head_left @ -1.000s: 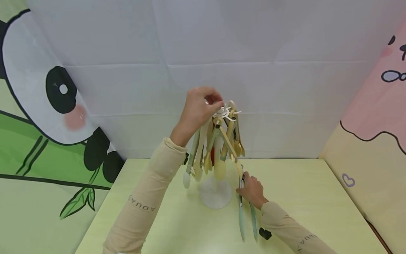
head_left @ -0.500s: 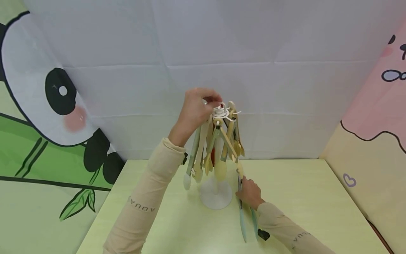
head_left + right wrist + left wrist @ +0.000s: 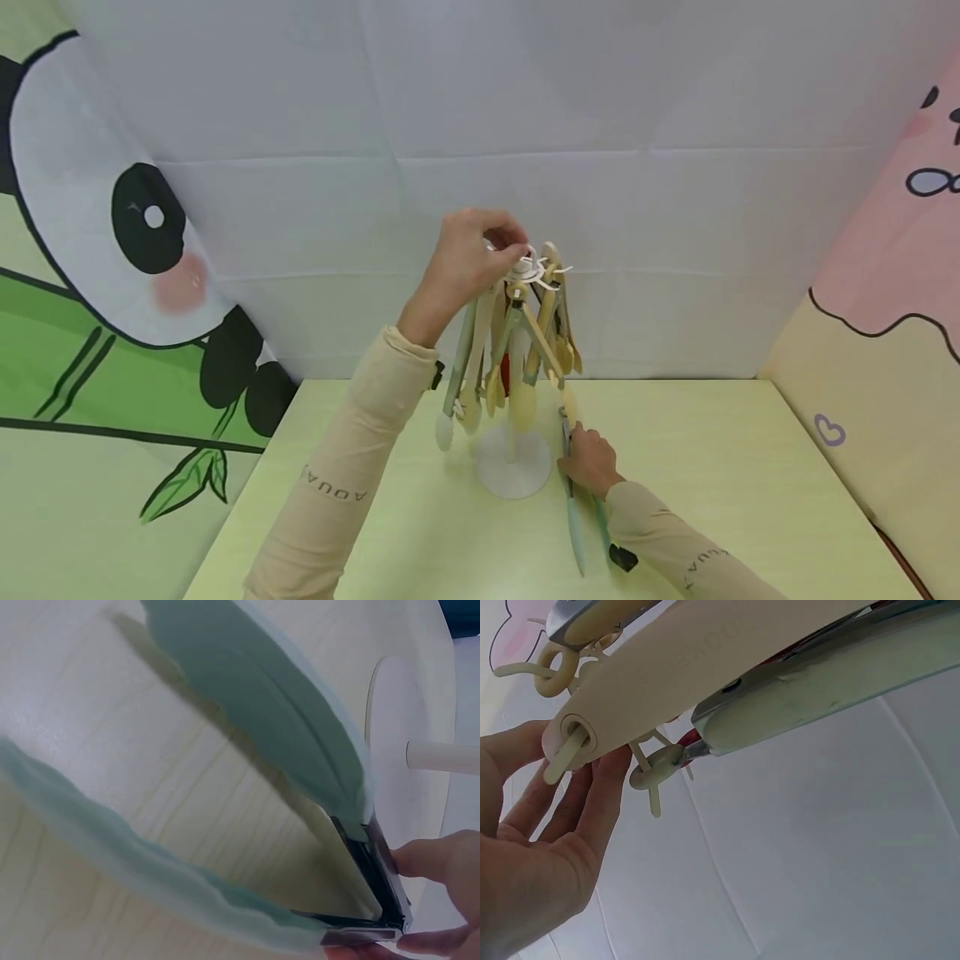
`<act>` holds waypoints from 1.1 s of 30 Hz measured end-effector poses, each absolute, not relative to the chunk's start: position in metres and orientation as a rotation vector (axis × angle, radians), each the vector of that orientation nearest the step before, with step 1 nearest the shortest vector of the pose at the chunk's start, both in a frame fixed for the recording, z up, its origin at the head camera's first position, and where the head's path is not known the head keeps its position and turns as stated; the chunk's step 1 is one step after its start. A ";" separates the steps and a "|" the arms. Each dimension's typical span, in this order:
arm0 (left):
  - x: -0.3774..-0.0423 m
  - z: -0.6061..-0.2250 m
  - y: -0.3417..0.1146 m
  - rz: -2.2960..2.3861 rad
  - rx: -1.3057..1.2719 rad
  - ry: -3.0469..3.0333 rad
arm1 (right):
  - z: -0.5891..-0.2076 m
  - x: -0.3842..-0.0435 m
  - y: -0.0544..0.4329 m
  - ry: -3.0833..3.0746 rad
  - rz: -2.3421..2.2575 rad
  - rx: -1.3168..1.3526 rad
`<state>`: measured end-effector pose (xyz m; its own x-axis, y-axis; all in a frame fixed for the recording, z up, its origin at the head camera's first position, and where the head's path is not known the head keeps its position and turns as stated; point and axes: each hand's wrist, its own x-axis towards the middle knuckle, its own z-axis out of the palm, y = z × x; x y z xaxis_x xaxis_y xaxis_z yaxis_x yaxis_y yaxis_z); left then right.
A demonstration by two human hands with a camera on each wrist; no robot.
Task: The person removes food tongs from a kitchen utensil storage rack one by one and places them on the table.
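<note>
"Who holds what?"
"A left hand [image 3: 467, 254] pinches the top of the rack [image 3: 514, 479]; a right hand [image 3: 594, 461] grips splayed tongs [image 3: 274, 712] beside it, over the counter [image 3: 690, 467]."
"The risk?"
"Swung wide, the tongs could snag the hanging utensils [image 3: 523, 405] and tip it."

Green-tipped tongs spread wide, right of a laden white utensil rack.
The tongs [image 3: 574, 528] have dark metal arms and long pale-green blades with wavy edges; they stand in a V, hinge end far, tips pointing near, just beside the round base of the rack [image 3: 513, 477]. The rack is upright, a slim post topped by a ring of curved hooks [image 3: 527, 271], with yellow and cream utensils [image 3: 522, 408] hanging heads down around it; one cream handle [image 3: 660, 682] has a hook through its end hole.
</note>
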<state>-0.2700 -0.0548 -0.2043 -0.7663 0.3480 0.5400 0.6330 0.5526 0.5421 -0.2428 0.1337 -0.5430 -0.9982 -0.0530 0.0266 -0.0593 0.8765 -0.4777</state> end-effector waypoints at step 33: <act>-0.265 -0.207 -0.046 -0.942 -0.771 -2.375 | -0.496 -0.247 0.169 -2.944 0.957 -0.020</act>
<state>-0.2648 -0.0460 -0.2074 -0.7328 0.3254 0.5976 0.6466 0.6066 0.4626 -0.2467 0.1688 -0.4965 -0.9988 0.0268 0.0400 -0.0018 0.8089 -0.5880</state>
